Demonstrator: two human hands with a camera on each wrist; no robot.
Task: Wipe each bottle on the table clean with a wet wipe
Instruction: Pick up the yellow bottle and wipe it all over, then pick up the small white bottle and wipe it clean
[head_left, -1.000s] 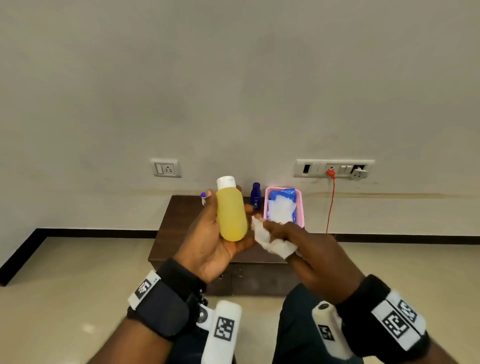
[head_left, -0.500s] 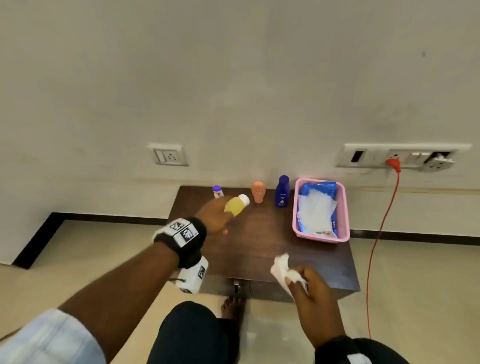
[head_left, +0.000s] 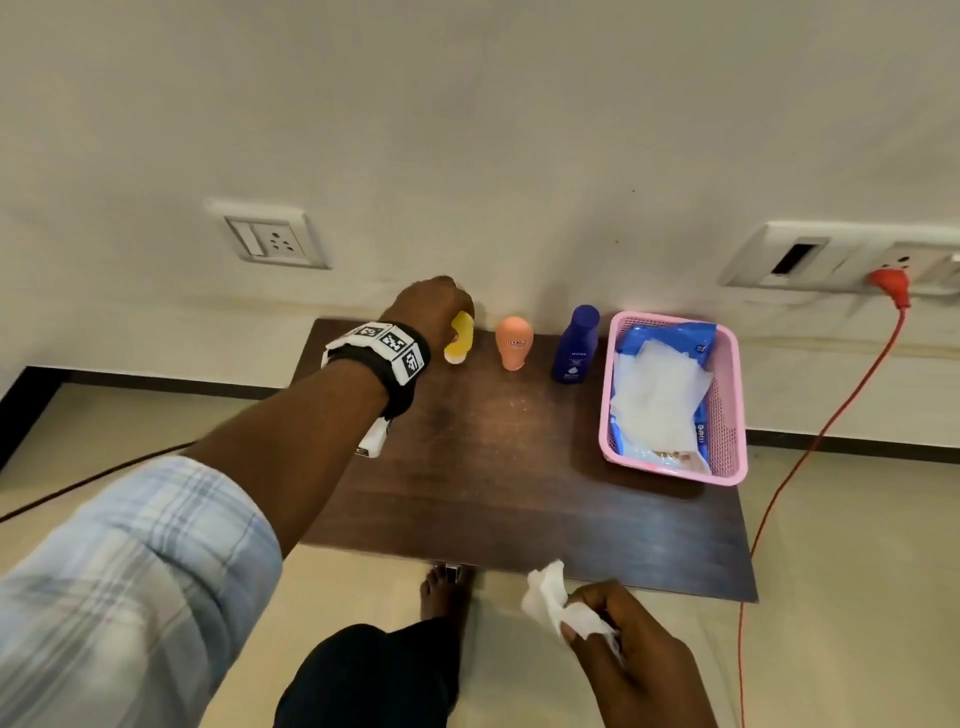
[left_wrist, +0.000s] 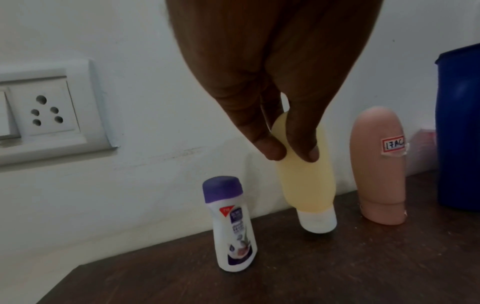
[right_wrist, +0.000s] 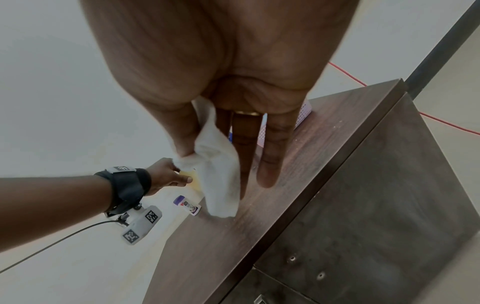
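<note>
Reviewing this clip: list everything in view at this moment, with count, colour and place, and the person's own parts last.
yellow bottle: 1, yellow with white cap, held cap-down at the table's back edge
small white bottle: 1, white with purple cap, standing left of the yellow bottle
peach bottle: 1, peach, cap-down right of the yellow bottle
blue bottle: 1, dark blue, beside the basket
basket: 1, pink, table's right side, holds a wipes pack
wipes pack: 1, blue, in the basket
wet wipe: 1, white, crumpled
table: 1, dark brown, against the wall
wall sockets: 2 plates, white
cable: 1, red, plugged in at right
left hand: pinches the yellow bottle
right hand: holds the wet wipe
</note>
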